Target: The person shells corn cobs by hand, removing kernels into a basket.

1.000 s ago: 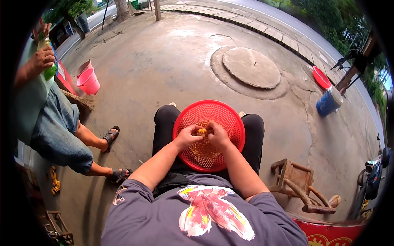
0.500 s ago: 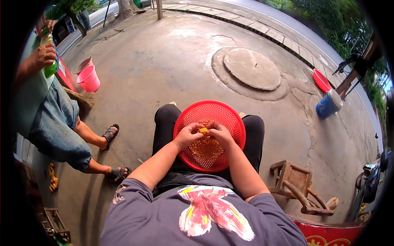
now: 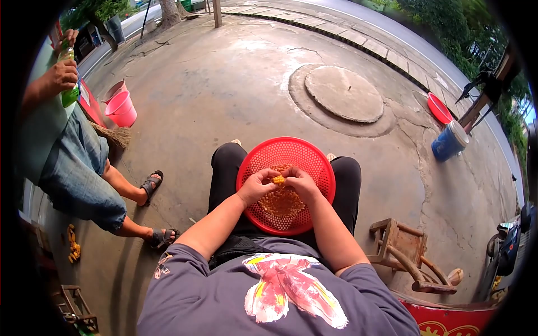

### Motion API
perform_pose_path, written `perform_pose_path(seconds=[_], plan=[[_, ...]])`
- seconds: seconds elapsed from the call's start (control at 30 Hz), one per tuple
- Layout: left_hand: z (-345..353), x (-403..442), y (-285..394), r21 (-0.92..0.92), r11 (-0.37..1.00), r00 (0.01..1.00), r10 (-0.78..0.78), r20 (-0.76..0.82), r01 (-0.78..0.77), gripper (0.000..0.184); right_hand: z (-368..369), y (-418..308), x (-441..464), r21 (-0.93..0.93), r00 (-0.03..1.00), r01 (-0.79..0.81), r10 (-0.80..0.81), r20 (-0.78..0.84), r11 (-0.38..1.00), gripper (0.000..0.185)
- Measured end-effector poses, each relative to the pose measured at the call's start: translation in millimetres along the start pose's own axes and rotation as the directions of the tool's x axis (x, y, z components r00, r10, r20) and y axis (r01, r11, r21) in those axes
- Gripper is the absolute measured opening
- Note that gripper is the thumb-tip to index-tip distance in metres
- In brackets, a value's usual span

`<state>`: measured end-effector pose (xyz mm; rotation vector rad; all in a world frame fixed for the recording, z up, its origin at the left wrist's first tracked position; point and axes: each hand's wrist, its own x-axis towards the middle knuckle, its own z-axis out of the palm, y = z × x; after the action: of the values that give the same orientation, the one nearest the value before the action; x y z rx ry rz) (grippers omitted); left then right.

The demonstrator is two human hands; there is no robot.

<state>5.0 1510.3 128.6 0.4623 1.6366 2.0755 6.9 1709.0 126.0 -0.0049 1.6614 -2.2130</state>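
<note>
A short yellow piece of corn cob (image 3: 278, 180) is held between my two hands over a red plastic basket (image 3: 251, 163) full of small holes. My left hand (image 3: 256, 187) pinches one end of the cob, and my right hand (image 3: 301, 182) grips the other with its fingers closed. Loose corn kernels (image 3: 282, 203) lie in the bottom of the basket below the hands. The basket rests on my lap between my knees.
A person (image 3: 73, 162) stands at left holding a green bottle (image 3: 69, 95). Pink buckets (image 3: 121, 109) and a broom (image 3: 116, 136) are behind them. A wooden chair (image 3: 403, 246) stands at right, a blue bucket (image 3: 449, 141) beyond it. Corn cobs (image 3: 73, 245) lie on the ground at far left.
Both hands stay in nearly the same place, with the corn cob still between them. The standing person has hardly moved.
</note>
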Motion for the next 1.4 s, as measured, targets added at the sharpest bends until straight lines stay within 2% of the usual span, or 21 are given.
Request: perform_pose_path(seconds=[0.17,0.23,0.27,0.33,0.4,0.47,0.5,0.53,0.6,0.67,0.7,0.73,0.8,0.9,0.93,1.0,1.03,1.1,1.13,1.17,1.4], plan=[[-0.9,1.0,-3.2,0.03,0.999,1.0,-0.023,-0.007,0.024,0.035,-0.3,-0.5,-1.0,-0.017,0.998,0.052,-0.052,0.028,0.998,0.025],[-0.4,3.0,-5.8,0.021,0.999,0.999,-0.035,-0.022,0.035,0.034,4.4,-7.8,-5.7,-0.176,1.0,0.008,-0.008,0.003,0.984,0.027],[2.2,4.6,-2.0,-0.002,0.999,0.999,-0.04,-0.018,0.04,0.032,4.9,-0.6,-3.8,-0.278,0.997,0.043,-0.06,-0.051,0.96,0.029],[-0.8,6.6,-5.4,0.076,0.997,1.0,0.025,-0.011,-0.024,0.031,8.9,0.9,-1.6,-0.232,0.996,0.004,-0.026,-0.09,0.973,0.035],[-5.0,7.2,-13.0,0.162,0.984,0.997,0.075,-0.015,-0.072,0.034,-11.4,17.7,16.3,-0.225,0.998,0.051,-0.055,-0.01,0.973,0.038],[-7.4,9.0,-15.8,0.134,0.99,0.999,0.049,-0.021,-0.046,0.034,-9.8,13.1,13.3,-0.084,0.998,0.055,-0.053,0.029,0.995,0.029],[-6.9,8.6,-14.1,0.166,0.985,0.999,0.052,-0.008,-0.05,0.035,-1.6,1.5,5.7,-0.049,1.0,-0.002,0.003,0.02,0.999,0.025],[-7.5,10.8,-18.9,0.17,0.98,0.994,0.108,-0.012,-0.104,0.034,-5.1,8.9,9.0,-0.111,0.999,0.044,-0.042,0.019,0.993,0.024],[-6.9,8.5,-17.7,0.215,0.975,0.996,0.074,-0.049,-0.062,0.034,-7.8,12.5,9.8,-0.147,0.998,0.065,-0.062,0.028,0.987,0.023],[-13.9,16.7,-33.8,0.241,0.966,0.994,0.102,-0.026,-0.093,0.034,-2.3,10.5,6.0,-0.139,0.999,0.052,-0.054,-0.007,0.989,0.022],[-13.0,16.0,-33.0,0.238,0.967,0.995,0.096,-0.025,-0.087,0.035,-1.6,11.4,6.4,-0.112,0.998,0.059,-0.059,0.0,0.992,0.024],[-12.5,15.9,-32.7,0.22,0.971,0.996,0.093,-0.017,-0.087,0.034,-0.2,11.6,7.3,-0.206,0.997,0.07,-0.075,-0.017,0.976,0.024],[-11.4,15.4,-30.2,0.229,0.971,0.996,0.077,-0.037,-0.067,0.034,6.1,8.0,2.6,-0.176,0.995,0.075,-0.085,-0.048,0.982,0.024],[-15.8,19.3,-35.7,0.163,0.984,0.997,0.076,-0.035,-0.069,0.036,-0.5,10.9,9.5,-0.22,0.991,0.135,-0.137,0.007,0.966,0.023],[-14.0,18.4,-31.4,0.115,0.992,0.998,0.06,-0.03,-0.056,0.036,-0.3,8.8,8.7,-0.222,0.989,0.144,-0.144,0.016,0.964,0.023],[-12.6,20.0,-30.6,0.098,0.995,1.0,0.005,-0.03,-0.002,0.039,4.1,4.8,4.2,-0.073,0.993,0.113,-0.114,-0.01,0.991,0.021],[-11.3,21.4,-33.5,0.109,0.994,0.999,0.017,-0.034,-0.013,0.039,-12.8,23.9,19.1,-0.199,0.98,0.194,-0.197,0.008,0.961,0.02],[-14.0,22.3,-34.3,0.176,0.984,0.997,0.053,-0.065,-0.04,0.039,-11.5,24.7,24.0,-0.114,0.982,0.181,-0.173,0.074,0.977,0.015],[-14.1,24.5,-37.5,0.224,0.974,0.996,0.058,-0.068,-0.041,0.038,5.0,9.1,6.6,-0.08,0.986,0.161,-0.157,0.052,0.984,0.014],[-16.9,28.1,-43.6,0.221,0.974,0.994,0.076,-0.081,-0.057,0.037,-4.5,19.1,14.4,-0.135,0.978,0.206,-0.198,0.067,0.969,0.015],[-24.0,34.5,-52.7,0.257,0.965,0.992,0.071,-0.106,-0.041,0.04,9.1,14.5,21.8,-0.15,0.988,0.145,-0.135,0.074,0.978,0.016]])
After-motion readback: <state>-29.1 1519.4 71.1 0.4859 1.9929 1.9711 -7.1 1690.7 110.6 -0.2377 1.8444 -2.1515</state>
